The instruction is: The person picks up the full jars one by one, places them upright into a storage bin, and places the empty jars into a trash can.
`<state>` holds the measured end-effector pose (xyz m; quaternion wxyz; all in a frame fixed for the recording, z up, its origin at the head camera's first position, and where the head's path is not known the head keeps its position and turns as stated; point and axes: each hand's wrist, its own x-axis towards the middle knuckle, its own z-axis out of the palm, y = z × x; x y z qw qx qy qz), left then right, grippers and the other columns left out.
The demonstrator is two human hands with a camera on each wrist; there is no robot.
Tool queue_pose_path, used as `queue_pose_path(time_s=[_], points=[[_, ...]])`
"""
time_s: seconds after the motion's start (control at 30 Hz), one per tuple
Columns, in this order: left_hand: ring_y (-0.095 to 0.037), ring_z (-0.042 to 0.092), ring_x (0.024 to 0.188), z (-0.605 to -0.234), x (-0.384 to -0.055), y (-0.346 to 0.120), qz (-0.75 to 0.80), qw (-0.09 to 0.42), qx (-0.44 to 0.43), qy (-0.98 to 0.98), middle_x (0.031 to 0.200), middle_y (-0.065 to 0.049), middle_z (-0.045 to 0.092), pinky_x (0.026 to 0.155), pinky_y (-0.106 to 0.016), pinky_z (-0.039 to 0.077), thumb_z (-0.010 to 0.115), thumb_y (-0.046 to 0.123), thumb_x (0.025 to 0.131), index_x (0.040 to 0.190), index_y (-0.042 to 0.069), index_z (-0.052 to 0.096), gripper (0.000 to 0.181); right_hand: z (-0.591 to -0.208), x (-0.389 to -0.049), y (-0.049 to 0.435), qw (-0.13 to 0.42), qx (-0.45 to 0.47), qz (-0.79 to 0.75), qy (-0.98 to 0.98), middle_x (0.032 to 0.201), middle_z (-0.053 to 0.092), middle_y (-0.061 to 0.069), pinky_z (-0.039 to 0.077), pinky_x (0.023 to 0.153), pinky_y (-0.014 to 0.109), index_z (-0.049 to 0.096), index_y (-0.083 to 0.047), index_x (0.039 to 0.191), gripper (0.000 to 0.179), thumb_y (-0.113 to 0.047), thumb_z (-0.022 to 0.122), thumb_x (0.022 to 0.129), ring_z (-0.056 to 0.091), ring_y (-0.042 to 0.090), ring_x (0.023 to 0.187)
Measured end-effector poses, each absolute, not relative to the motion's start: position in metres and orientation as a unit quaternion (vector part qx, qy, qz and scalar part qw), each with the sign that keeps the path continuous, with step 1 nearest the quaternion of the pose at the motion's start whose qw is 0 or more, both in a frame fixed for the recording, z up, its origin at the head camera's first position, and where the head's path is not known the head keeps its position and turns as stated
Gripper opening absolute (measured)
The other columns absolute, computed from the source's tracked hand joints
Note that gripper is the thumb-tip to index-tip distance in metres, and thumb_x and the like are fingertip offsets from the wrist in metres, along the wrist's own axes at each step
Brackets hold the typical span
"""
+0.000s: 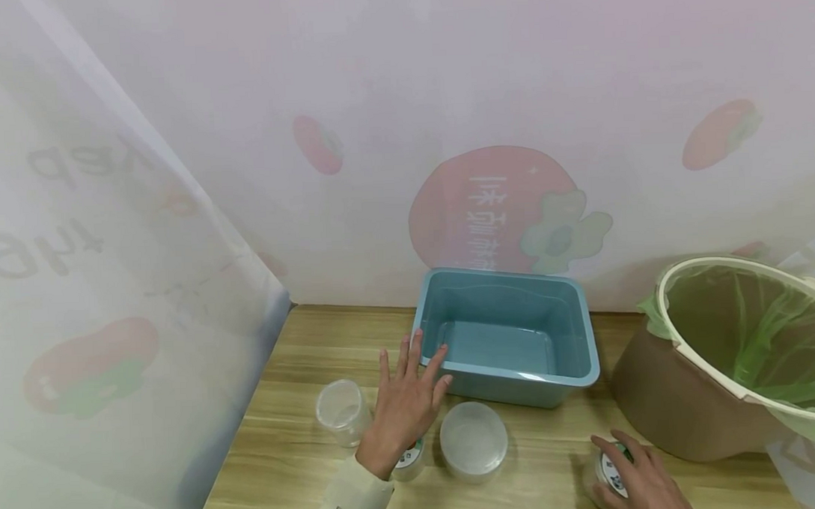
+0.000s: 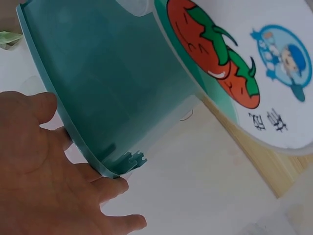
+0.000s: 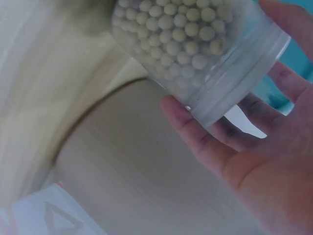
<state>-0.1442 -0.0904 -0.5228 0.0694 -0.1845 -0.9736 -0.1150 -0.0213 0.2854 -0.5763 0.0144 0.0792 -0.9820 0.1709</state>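
Nearest the person, at the bottom right of the head view, the right hand (image 1: 641, 482) curls its fingers round a small clear jar (image 1: 607, 476) standing on the wooden table (image 1: 297, 363); the right wrist view shows that jar (image 3: 205, 54) packed with pale round beads, its ribbed neck resting against the fingers (image 3: 195, 132). To the left of it, at about the same depth, a round clear container with a frosted lid (image 1: 473, 439) stands by itself on the table, and just left of that another labelled jar (image 1: 409, 460) is partly hidden under the left wrist and its pale sleeve (image 1: 355, 503). A little further left, an empty clear jar (image 1: 343, 412) stands near the edge of the table, apart from the hand. The left hand (image 1: 407, 397) lies flat with its fingers straight and spread, gripping nothing; its fingertips reach the near left corner of the blue plastic bin (image 1: 520, 378). In the left wrist view the fingers (image 2: 110, 186) touch the bin's rim (image 2: 73, 132) from outside, and a lid printed with a tomato (image 2: 230, 63) fills the upper right of that view. The bin stands open and empty in the middle of the table. To its right, well apart from the left hand, stands a brown bucket (image 1: 662, 395) lined with a green bag (image 1: 754, 325). Behind everything hangs a pale pink backdrop printed with tomatoes (image 1: 493, 206), and a similar sheet closes off the left side (image 1: 87, 355).
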Motion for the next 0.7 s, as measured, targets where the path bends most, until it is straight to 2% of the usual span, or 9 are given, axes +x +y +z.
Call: queue_pose_path(time_s=[0.27, 0.37, 0.43, 0.57, 0.7], points=[[-0.043, 0.025, 0.167, -0.524, -0.145, -0.089, -0.117, 0.076, -0.181, -0.973, 0.18, -0.02, 0.026, 0.127, -0.079, 0.021, 0.047, 0.05, 0.115, 0.166, 0.026, 0.048, 0.057, -0.541, -0.02, 0.286, 0.101, 0.119, 0.15, -0.976, 0.13, 0.068, 0.024, 0.057, 0.082, 0.062, 0.073, -0.012, 0.132, 0.069, -0.026, 0.102, 0.071, 0.068, 0.044, 0.101], [-0.043, 0.025, 0.167, -0.524, -0.145, -0.089, -0.116, 0.079, -0.18, -0.974, 0.179, -0.02, 0.026, 0.127, -0.078, 0.021, 0.048, 0.051, 0.114, 0.166, 0.026, 0.049, 0.057, -0.529, -0.023, 0.288, 0.148, 0.153, 0.131, -0.968, 0.129, 0.069, 0.024, 0.057, 0.083, 0.062, 0.073, -0.009, 0.131, 0.072, -0.03, 0.103, 0.068, 0.07, 0.042, 0.099], [-0.043, 0.026, 0.167, -0.525, -0.145, -0.089, -0.116, 0.08, -0.18, -0.974, 0.179, -0.02, 0.027, 0.127, -0.078, 0.022, 0.049, 0.051, 0.114, 0.166, 0.026, 0.049, 0.057, -0.521, -0.024, 0.288, 0.171, 0.167, 0.121, -0.963, 0.13, 0.069, 0.024, 0.057, 0.082, 0.062, 0.072, -0.007, 0.132, 0.074, -0.036, 0.102, 0.071, 0.069, 0.043, 0.098], [-0.043, 0.026, 0.167, -0.526, -0.144, -0.089, -0.116, 0.08, -0.18, -0.973, 0.179, -0.021, 0.028, 0.127, -0.078, 0.022, 0.05, 0.051, 0.114, 0.166, 0.026, 0.049, 0.057, -0.507, -0.026, 0.286, 0.188, 0.178, 0.115, -0.959, 0.133, 0.068, 0.023, 0.057, 0.082, 0.064, 0.071, -0.005, 0.136, 0.071, -0.049, 0.092, 0.085, 0.069, 0.045, 0.098], [-0.043, 0.026, 0.166, -0.526, -0.144, -0.089, -0.118, 0.079, -0.18, -0.973, 0.179, -0.021, 0.028, 0.127, -0.078, 0.023, 0.049, 0.052, 0.114, 0.166, 0.026, 0.049, 0.057, -0.493, -0.027, 0.281, 0.192, 0.174, 0.119, -0.959, 0.135, 0.067, 0.021, 0.059, 0.074, 0.063, 0.07, -0.006, 0.138, 0.07, -0.047, 0.092, 0.086, 0.069, 0.047, 0.098]])
